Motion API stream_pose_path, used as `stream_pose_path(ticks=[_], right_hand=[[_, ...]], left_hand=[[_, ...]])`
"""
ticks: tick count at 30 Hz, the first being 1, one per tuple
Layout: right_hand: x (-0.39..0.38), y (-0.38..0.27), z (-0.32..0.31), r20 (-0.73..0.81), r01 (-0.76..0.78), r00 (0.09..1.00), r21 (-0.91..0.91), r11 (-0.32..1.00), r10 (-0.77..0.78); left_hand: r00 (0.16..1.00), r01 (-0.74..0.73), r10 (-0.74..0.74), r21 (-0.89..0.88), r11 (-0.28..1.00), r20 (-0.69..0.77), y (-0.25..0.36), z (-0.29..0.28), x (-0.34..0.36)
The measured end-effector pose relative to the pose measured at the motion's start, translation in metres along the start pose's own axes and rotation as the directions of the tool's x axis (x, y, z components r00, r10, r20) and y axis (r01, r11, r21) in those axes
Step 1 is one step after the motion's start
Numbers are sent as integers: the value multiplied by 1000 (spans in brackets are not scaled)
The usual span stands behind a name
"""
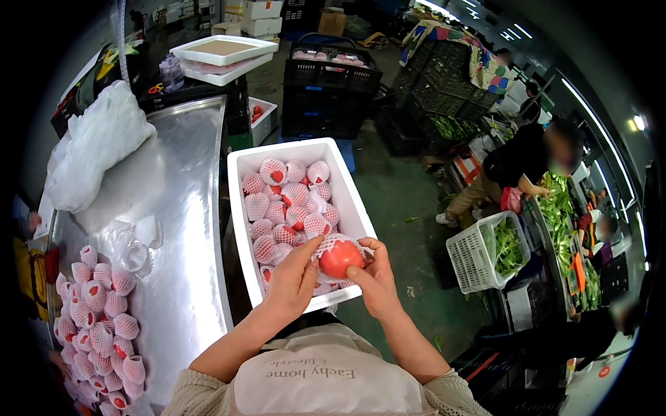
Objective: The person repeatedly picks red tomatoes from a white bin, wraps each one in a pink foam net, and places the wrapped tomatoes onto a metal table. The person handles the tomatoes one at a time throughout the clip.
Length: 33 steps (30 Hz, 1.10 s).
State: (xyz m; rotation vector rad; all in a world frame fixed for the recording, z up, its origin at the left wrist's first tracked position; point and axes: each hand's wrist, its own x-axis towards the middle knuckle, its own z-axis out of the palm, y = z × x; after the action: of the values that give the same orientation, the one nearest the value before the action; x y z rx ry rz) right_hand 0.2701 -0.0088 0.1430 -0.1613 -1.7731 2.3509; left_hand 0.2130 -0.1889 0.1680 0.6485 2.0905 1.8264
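A red tomato [341,262] is held between my hands, above the near end of a white foam box [239,208]. A white foam net sleeve [328,240] covers its far side, and the near side is bare. My right hand [377,281] grips the tomato, its thumb on the bare skin and its fingers behind the right side. My left hand [291,277] is closed at the sleeve's left edge, its fingertips partly hidden. Inside the box lie many tomatoes in pink-white foam nets [295,194].
On the left, a metal table [184,187] carries a heap of netted tomatoes [97,326], loose empty nets [128,246] and a clear plastic bag [97,149]. Black crates [322,104] stack beyond the box. At right, a person [527,163] handles leafy greens near a white basket [479,256].
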Motion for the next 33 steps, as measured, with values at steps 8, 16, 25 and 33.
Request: stream_pose_path(ticks=[8, 16, 25, 33], right_hand=[[-1, -7, -9, 103, -387, 908, 577, 719, 405], [-10, -3, -17, 89, -368, 919, 545, 753, 384], [-16, -14, -27, -31, -226, 970, 232, 946, 240], [-22, -13, 1, 83, 188, 974, -818, 544, -212]], left_hand=[[977, -166, 205, 366, 915, -68, 24, -2, 2], [954, -242, 276, 240, 940, -118, 4, 10, 4], [984, -141, 158, 177, 974, -86, -2, 20, 12], [993, 65, -30, -334, 940, 110, 9, 27, 3]])
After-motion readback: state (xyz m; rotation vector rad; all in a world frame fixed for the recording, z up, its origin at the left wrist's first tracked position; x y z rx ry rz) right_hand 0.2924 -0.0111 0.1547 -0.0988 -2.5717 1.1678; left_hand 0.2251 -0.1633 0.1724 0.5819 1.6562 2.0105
